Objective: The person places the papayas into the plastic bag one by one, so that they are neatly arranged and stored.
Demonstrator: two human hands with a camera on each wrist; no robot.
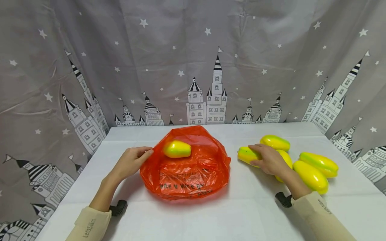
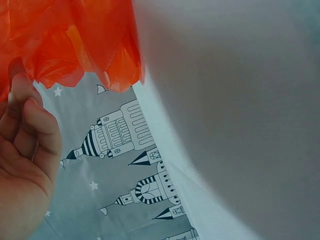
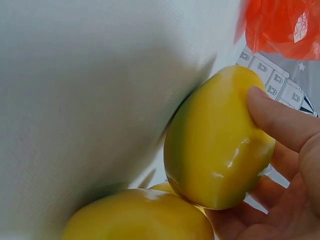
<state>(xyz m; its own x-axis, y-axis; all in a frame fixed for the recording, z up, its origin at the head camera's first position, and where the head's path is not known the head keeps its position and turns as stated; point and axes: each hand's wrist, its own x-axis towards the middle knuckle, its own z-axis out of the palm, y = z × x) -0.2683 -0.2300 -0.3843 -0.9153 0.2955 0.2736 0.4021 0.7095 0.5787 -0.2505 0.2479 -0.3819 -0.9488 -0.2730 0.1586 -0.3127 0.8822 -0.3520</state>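
My left hand [image 1: 131,163] pinches the thin red plastic bag [image 1: 187,172] by its edge; right of it on the desk [image 1: 241,214], my right hand [image 1: 270,161] curls round a glossy yellow-green oval fruit [image 1: 246,155]. This seems the pick-up; next likely needs a steady lift.

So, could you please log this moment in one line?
left hand: holds bag | right hand: grips fruit | bag: open, another fruit inside
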